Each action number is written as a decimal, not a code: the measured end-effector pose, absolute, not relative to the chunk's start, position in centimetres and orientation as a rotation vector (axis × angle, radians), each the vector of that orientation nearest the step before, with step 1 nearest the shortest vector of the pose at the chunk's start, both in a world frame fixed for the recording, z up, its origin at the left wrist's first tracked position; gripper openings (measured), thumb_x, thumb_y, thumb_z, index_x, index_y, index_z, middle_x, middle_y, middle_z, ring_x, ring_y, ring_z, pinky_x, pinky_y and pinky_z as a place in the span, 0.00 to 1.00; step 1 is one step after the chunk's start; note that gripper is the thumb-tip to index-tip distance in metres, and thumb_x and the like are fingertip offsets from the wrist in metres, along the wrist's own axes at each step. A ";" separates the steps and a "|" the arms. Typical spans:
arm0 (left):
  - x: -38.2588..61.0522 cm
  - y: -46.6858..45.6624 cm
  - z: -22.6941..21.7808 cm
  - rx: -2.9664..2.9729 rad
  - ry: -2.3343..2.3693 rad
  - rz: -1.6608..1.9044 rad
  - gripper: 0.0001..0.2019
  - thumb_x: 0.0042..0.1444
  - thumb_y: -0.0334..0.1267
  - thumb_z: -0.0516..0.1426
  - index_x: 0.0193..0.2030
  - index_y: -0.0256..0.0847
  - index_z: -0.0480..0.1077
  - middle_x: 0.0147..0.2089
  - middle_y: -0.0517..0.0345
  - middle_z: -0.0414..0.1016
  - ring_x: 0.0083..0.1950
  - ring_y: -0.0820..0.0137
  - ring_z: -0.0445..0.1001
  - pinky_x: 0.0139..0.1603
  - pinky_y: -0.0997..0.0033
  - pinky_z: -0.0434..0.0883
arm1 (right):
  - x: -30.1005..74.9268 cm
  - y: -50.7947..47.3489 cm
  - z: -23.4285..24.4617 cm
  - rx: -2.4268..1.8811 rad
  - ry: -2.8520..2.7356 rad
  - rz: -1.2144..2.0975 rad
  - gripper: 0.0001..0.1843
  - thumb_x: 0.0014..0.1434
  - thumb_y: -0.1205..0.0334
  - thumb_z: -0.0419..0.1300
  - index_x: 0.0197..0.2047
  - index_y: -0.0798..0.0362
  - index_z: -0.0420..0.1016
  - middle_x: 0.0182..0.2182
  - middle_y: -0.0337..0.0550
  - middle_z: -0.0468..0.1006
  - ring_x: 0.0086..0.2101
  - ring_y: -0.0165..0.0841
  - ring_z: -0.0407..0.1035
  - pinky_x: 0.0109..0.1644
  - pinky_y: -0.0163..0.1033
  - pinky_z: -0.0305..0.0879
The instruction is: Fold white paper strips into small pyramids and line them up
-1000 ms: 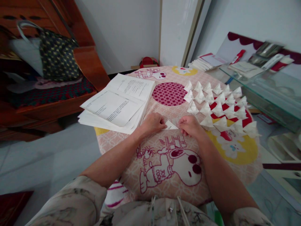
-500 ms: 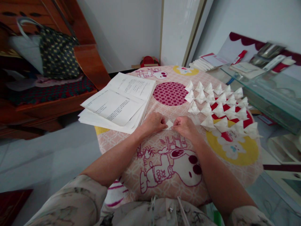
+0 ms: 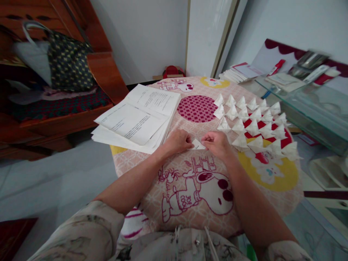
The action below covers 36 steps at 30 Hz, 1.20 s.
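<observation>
A small folded piece of white paper (image 3: 198, 144), triangular with a bit of print on it, lies on the patterned tablecloth (image 3: 174, 174) between my two hands. My left hand (image 3: 179, 140) has its fingers closed on the paper's left corner. At the right corner, my right hand (image 3: 216, 143) pinches the edge between thumb and curled fingers. Several rows of folded white paper boats (image 3: 252, 127) stand to the right of my right hand. Left of my left hand, a stack of printed sheets (image 3: 136, 117) lies spread on the table.
Along the right runs a glass shelf (image 3: 307, 105) bearing papers, a red tube (image 3: 277, 66) and metal containers. At the left stands a wooden bench (image 3: 104, 72) with a dark patterned bag (image 3: 69, 61) on it. The round table's edge curves near my body.
My right hand has shifted slightly right and its fingers have moved along the folded paper, so more of the paper shows. My left hand stays nearly in place.
</observation>
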<state>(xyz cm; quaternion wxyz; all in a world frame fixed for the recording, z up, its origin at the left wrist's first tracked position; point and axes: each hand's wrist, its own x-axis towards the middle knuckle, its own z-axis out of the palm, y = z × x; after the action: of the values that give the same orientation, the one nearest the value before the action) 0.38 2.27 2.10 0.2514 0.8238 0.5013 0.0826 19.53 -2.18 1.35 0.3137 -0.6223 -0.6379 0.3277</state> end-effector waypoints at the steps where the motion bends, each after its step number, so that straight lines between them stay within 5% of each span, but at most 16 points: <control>1: 0.4 2.3 2.1 2.238 1.366 0.230 0.07 0.51 0.37 0.62 0.27 0.37 0.78 0.23 0.59 0.73 0.27 0.73 0.67 0.33 0.71 0.61 | 18.9 -2.1 1.4 -1.618 -1.730 0.867 0.04 0.51 0.70 0.60 0.28 0.55 0.77 0.23 0.38 0.76 0.24 0.29 0.68 0.29 0.33 0.59; 12: 0.0 2.5 1.9 2.146 1.324 0.283 0.05 0.49 0.35 0.63 0.32 0.36 0.76 0.27 0.59 0.76 0.29 0.72 0.70 0.33 0.72 0.63 | 17.2 -1.5 1.9 -1.820 -1.957 0.738 0.07 0.48 0.76 0.63 0.26 0.55 0.78 0.22 0.39 0.76 0.26 0.29 0.68 0.31 0.33 0.58; 23: 0.4 1.7 1.9 2.269 1.380 0.268 0.17 0.48 0.40 0.63 0.44 0.38 0.72 0.34 0.55 0.77 0.35 0.65 0.73 0.36 0.68 0.64 | 17.0 -1.5 2.0 -1.834 -1.992 0.714 0.07 0.49 0.76 0.62 0.27 0.55 0.79 0.25 0.42 0.78 0.27 0.30 0.69 0.32 0.34 0.59; 36: -1.8 2.9 2.2 2.006 1.034 0.234 0.16 0.44 0.26 0.56 0.42 0.36 0.73 0.31 0.60 0.75 0.31 0.74 0.71 0.33 0.75 0.65 | 17.2 -1.6 1.6 -1.813 -1.954 0.727 0.06 0.49 0.75 0.63 0.27 0.55 0.79 0.24 0.40 0.77 0.26 0.30 0.68 0.32 0.34 0.58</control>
<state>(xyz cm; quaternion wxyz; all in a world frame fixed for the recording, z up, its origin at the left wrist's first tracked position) -1.85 2.89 2.21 0.4226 0.8014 0.4129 0.0933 17.20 -1.62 1.61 0.1883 -0.6444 -0.6945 0.2586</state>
